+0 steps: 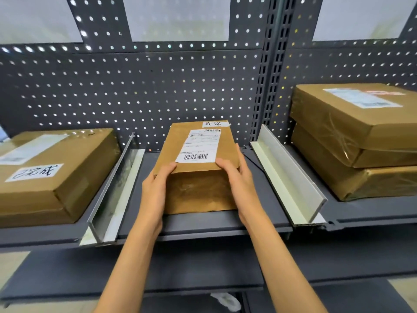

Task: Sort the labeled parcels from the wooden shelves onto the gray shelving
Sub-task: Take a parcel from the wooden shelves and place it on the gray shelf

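Up on the gray shelf (225, 222), I saw a brown parcel (198, 168) sitting in the middle bay, with its far end close to the dark back wall full of little holes (135, 91). My left hand (155, 190) held the parcel's left side, with the thumb lying over the top edge and the fingers hidden down the side. My right hand (237, 177) held the right side, with the thumb on top next to the white shipping label (198, 145) and the fingers wrapped along the far edge. I could not tell if the parcel's bottom was flat on the shelf or lifted a tiny bit. A small white tag with black handwriting (214, 124) was stuck near the parcel's far end, just past the shipping label. A shiny metal divider (112, 188) stood to the left of the parcel, and a pale divider (288, 172) stood to the right, so the parcel was between the two and touched neither. Past the left divider lay a big brown box (56, 172) with a white label and a handwritten tag on top. Past the right divider was a stack of brown boxes (361, 143) wrapped in clear tape, with a label on the top one. Below was another gray shelf (203, 274), lower and darker.
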### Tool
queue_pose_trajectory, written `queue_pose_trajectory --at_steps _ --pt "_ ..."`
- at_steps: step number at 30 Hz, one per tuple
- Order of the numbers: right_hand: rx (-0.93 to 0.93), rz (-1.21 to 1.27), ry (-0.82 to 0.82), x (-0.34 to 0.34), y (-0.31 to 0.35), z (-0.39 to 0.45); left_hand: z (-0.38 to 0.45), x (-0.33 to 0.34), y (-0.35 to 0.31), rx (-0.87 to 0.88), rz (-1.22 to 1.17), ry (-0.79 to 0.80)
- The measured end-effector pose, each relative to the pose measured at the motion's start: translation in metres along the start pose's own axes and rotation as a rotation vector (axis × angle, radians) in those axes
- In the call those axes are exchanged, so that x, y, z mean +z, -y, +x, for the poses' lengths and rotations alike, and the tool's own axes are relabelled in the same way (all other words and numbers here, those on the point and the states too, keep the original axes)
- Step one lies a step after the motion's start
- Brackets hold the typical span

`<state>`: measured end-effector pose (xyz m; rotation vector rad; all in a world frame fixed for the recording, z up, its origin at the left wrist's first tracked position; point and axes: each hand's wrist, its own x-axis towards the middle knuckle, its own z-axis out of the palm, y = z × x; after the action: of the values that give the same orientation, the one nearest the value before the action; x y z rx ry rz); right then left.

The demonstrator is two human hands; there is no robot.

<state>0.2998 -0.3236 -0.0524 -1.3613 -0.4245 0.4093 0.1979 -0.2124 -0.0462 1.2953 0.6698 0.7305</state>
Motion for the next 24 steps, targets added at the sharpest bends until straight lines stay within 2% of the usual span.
queue_pose_trajectory --at_steps 7,12,17,21,24 --pt "0.002 0.017 0.025 -0.001 0.001 -0.004 -0.004 0.001 0.001 -0.030 -0.014 -0.050" --pt "0.001 0.025 0.047 -0.003 0.002 -0.006 -0.006 0.000 0.000 0.038 0.015 -0.026" --pt "-0.032 -0.044 0.010 -0.011 0.014 -0.007 -0.006 -0.009 -0.009 0.128 0.093 -0.103" --pt "-0.129 -0.172 -0.070 -0.012 0.032 -0.014 -0.017 -0.018 -0.027 0.294 0.259 -0.113" --pt "-0.261 -0.361 -0.119 0.000 0.047 -0.030 -0.034 -0.034 -0.046 0.460 0.417 -0.095"
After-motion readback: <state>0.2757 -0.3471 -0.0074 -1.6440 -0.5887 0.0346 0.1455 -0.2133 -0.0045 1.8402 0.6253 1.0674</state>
